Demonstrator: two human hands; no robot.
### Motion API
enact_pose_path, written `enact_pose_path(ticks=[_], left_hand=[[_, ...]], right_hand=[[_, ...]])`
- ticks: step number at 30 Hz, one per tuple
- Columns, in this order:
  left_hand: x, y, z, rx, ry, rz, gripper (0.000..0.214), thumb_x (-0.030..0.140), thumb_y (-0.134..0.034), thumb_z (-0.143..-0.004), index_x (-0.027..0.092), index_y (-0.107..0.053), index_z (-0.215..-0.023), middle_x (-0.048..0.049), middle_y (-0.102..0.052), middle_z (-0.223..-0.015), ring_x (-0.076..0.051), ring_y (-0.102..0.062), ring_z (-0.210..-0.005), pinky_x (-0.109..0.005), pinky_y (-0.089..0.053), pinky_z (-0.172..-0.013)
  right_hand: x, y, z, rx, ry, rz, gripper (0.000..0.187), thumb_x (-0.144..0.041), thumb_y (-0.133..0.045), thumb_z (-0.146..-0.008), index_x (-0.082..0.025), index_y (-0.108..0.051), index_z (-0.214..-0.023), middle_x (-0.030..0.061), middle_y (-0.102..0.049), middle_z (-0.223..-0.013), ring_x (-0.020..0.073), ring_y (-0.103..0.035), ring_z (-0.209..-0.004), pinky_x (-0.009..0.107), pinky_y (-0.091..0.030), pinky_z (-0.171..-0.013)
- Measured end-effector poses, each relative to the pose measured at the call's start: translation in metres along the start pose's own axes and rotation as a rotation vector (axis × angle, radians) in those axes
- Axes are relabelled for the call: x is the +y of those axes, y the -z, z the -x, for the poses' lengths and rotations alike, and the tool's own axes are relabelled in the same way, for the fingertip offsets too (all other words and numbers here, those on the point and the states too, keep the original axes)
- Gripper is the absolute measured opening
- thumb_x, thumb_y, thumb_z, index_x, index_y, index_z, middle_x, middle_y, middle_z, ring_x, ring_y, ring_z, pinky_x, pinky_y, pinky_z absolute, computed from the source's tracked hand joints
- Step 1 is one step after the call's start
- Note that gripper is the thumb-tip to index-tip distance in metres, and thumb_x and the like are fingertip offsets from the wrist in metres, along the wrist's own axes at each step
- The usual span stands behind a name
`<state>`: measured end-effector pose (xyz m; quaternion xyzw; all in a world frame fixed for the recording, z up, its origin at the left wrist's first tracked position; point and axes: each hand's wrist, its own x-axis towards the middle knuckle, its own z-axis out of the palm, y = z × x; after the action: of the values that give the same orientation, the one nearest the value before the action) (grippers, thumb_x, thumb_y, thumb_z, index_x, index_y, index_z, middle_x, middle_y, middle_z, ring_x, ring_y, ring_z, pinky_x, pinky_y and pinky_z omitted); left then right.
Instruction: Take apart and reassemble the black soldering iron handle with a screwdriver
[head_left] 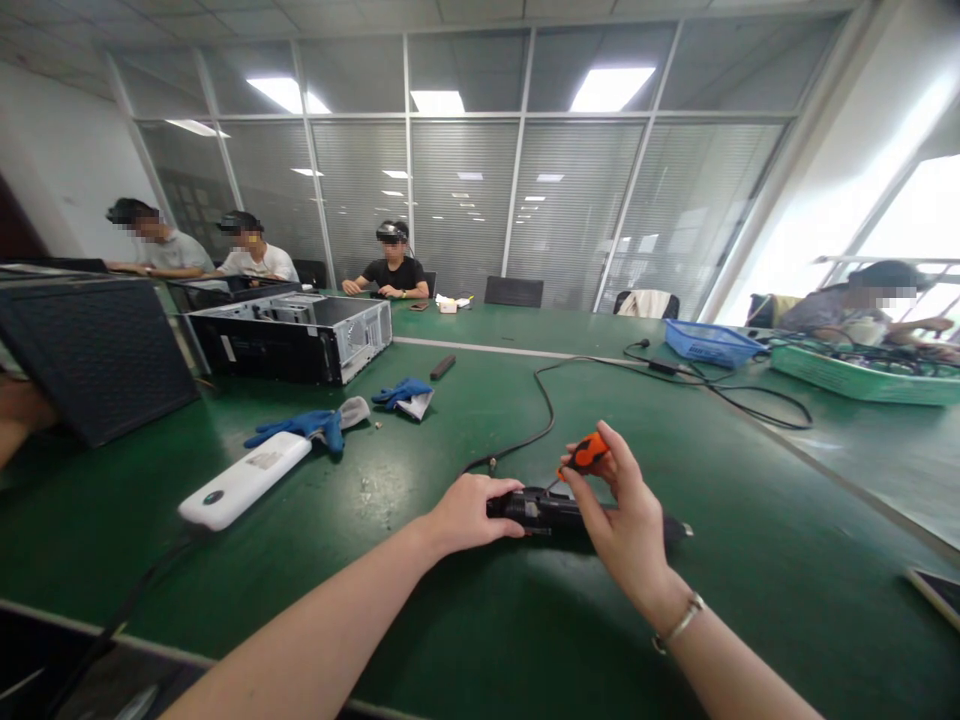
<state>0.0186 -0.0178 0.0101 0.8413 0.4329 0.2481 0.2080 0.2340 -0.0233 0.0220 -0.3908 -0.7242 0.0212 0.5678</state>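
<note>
Your left hand (469,512) pinned black device (559,513) flat on tabletop (750,560) near its front edge, grip closed around left end. Long axis ran left-right. Your right hand (626,520) pinched orange screwdriver (581,455), tip angled down-left onto device.

A black device (555,512) lying on the green table (750,560) is gripped at its near end by the left hand (469,512). An orange-handled screwdriver (581,455) is pinched in the fingers of the right hand (622,510), its tip set down onto the device. A white bar (244,480) and blue gloves (307,427) are seen to the left.
</note>
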Motion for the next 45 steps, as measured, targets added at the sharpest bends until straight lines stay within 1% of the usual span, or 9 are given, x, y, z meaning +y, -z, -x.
enact_pose_path(ticks=[4,7,15,20,25,30,35,40,45], left_hand=[[-0.0047,-0.0023,-0.001,0.002,-0.001,0.026,0.056,0.04,-0.078,-0.073,0.021,-0.063,-0.124,-0.0055,-0.072,-0.109,-0.024,-0.067,-0.096,-0.027,-0.046,-0.083],[-0.0063,-0.003,-0.0017,0.0,0.005,0.043,0.056,0.039,-0.079,-0.073,0.022,-0.064,-0.124,-0.0054,-0.072,-0.113,-0.024,-0.067,-0.1,-0.028,-0.046,-0.089],[-0.004,-0.0019,-0.0015,0.007,0.032,0.055,0.058,0.037,-0.081,-0.071,0.022,-0.064,-0.125,-0.0061,-0.071,-0.116,-0.025,-0.067,-0.104,-0.03,-0.046,-0.094],[-0.0033,-0.0021,-0.0017,0.01,0.046,0.043,0.06,0.037,-0.081,-0.07,0.021,-0.064,-0.125,-0.0068,-0.072,-0.114,-0.026,-0.067,-0.102,-0.031,-0.047,-0.093],[-0.0006,-0.001,-0.0017,0.01,0.049,0.003,0.062,0.039,-0.081,-0.07,0.02,-0.064,-0.126,-0.0077,-0.072,-0.113,-0.026,-0.068,-0.099,-0.031,-0.048,-0.091],[-0.0004,-0.0016,-0.0017,0.009,0.045,-0.016,0.062,0.04,-0.081,-0.07,0.019,-0.064,-0.126,-0.0082,-0.073,-0.109,-0.026,-0.068,-0.096,-0.03,-0.048,-0.085],[-0.0015,-0.0023,-0.0015,0.013,0.045,-0.04,0.063,0.044,-0.08,-0.07,0.022,-0.063,-0.127,-0.0076,-0.073,-0.107,-0.026,-0.068,-0.094,-0.031,-0.048,-0.085],[-0.0002,-0.0019,-0.0011,0.029,0.046,-0.025,0.063,0.041,-0.081,-0.069,0.02,-0.064,-0.126,-0.0081,-0.073,-0.107,-0.026,-0.068,-0.094,-0.031,-0.048,-0.086],[-0.0016,-0.0024,-0.001,0.019,0.04,-0.029,0.063,0.041,-0.081,-0.07,0.021,-0.063,-0.127,-0.008,-0.073,-0.107,-0.026,-0.068,-0.094,-0.032,-0.048,-0.086]], right_hand=[[-0.0016,-0.0007,-0.0022,-0.015,0.078,0.063,0.051,-0.028,-0.062,-0.088,-0.026,-0.045,-0.137,0.0053,-0.065,-0.097,0.0189,-0.066,-0.08,0.034,-0.058,-0.073],[-0.0024,-0.0009,-0.0021,-0.057,0.06,0.029,0.05,-0.025,-0.055,-0.092,-0.025,-0.04,-0.14,0.0041,-0.066,-0.093,0.0172,-0.067,-0.076,0.031,-0.058,-0.07],[-0.0021,0.0024,-0.0021,0.004,0.12,0.064,0.049,-0.026,-0.06,-0.09,-0.027,-0.046,-0.136,0.007,-0.068,-0.106,0.0216,-0.069,-0.091,0.037,-0.059,-0.079],[-0.0025,0.0004,0.0007,-0.084,0.036,-0.083,0.057,-0.02,-0.05,-0.094,-0.025,-0.03,-0.147,0.0095,-0.066,-0.117,0.0202,-0.07,-0.096,0.041,-0.058,-0.087],[0.0023,-0.0012,0.0033,0.017,0.088,0.025,0.058,-0.024,-0.062,-0.088,-0.024,-0.039,-0.141,0.0109,-0.065,-0.115,0.0244,-0.067,-0.101,0.044,-0.058,-0.087],[-0.0029,-0.0006,0.0029,-0.08,0.076,-0.116,0.056,-0.018,-0.05,-0.094,-0.025,-0.03,-0.146,0.0117,-0.063,-0.12,0.0215,-0.068,-0.102,0.044,-0.057,-0.088],[-0.0009,-0.0004,0.0028,0.038,0.128,-0.012,0.056,-0.021,-0.066,-0.086,-0.025,-0.042,-0.136,0.0091,-0.063,-0.108,0.0226,-0.066,-0.095,0.043,-0.058,-0.083],[-0.0048,-0.0018,0.0047,-0.1,0.098,-0.192,0.055,-0.013,-0.048,-0.094,-0.026,-0.029,-0.144,0.0121,-0.058,-0.124,0.0211,-0.065,-0.105,0.043,-0.057,-0.089],[-0.0048,-0.0001,0.0022,0.015,0.131,-0.02,0.054,-0.02,-0.065,-0.086,-0.025,-0.043,-0.135,0.0101,-0.06,-0.113,0.0235,-0.064,-0.099,0.045,-0.056,-0.088]])
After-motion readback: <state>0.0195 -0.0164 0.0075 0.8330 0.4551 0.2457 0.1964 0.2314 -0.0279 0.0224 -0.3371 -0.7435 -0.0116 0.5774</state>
